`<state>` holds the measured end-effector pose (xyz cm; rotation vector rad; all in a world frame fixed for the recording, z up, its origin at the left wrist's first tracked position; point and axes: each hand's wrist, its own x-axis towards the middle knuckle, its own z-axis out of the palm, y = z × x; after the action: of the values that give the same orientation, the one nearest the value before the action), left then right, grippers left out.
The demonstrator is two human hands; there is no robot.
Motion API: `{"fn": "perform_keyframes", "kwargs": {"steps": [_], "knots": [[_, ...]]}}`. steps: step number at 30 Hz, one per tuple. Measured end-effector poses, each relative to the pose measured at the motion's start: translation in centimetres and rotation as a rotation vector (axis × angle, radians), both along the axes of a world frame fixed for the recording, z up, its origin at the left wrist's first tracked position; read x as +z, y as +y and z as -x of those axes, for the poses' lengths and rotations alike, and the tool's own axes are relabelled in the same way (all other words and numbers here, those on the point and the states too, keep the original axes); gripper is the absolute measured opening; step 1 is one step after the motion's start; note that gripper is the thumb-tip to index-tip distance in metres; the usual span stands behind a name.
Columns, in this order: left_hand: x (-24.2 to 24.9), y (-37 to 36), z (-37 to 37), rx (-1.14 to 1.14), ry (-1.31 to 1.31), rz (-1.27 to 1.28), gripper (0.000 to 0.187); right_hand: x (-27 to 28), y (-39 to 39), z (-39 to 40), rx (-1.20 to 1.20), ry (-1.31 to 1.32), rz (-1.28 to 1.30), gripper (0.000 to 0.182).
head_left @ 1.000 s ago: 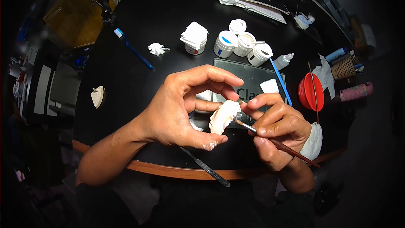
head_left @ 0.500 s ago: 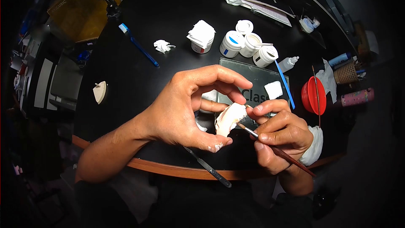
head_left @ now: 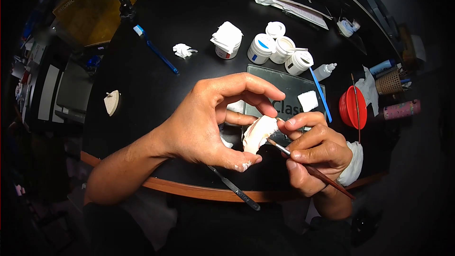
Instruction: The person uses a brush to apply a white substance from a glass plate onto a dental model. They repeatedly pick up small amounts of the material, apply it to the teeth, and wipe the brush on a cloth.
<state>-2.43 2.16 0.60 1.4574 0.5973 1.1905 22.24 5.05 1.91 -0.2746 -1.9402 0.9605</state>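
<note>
Between the thumb and fingers of my left hand (head_left: pixel 196 125) sits a cream-white dental plaster cast (head_left: pixel 257 133), tilted over the table. White residue marks the thumb. My right hand (head_left: pixel 324 149) pinches a fine brush (head_left: pixel 328 179) with a dark red-brown handle and metal ferrule. Its bristle tip is right at the cast's right side. A fingertip of this hand comes close to the cast's upper edge. White tissue (head_left: pixel 351 165) bunches at the right palm's outer side. Behind the hands lies a glass slab (head_left: pixel 265 77) bearing a folded white pad (head_left: pixel 308 100).
White jars (head_left: pixel 260 50) cluster at the back, beside a tissue-topped jar (head_left: pixel 226 42) and a dropper bottle (head_left: pixel 324 71). A red rubber bowl (head_left: pixel 350 109) with another brush across it stands right. A blue toothbrush (head_left: pixel 159 54), plaster piece (head_left: pixel 111 103) and scalpel (head_left: pixel 235 188) lie about.
</note>
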Motion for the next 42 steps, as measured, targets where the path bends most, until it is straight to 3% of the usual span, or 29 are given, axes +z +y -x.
{"fn": "perform_keyframes", "kwargs": {"steps": [42], "knots": [[-0.01,-0.10,-0.17,0.018,0.008,-0.048,0.083,0.10,-0.63,0.08,-0.012,0.000,-0.067,0.021]]}}
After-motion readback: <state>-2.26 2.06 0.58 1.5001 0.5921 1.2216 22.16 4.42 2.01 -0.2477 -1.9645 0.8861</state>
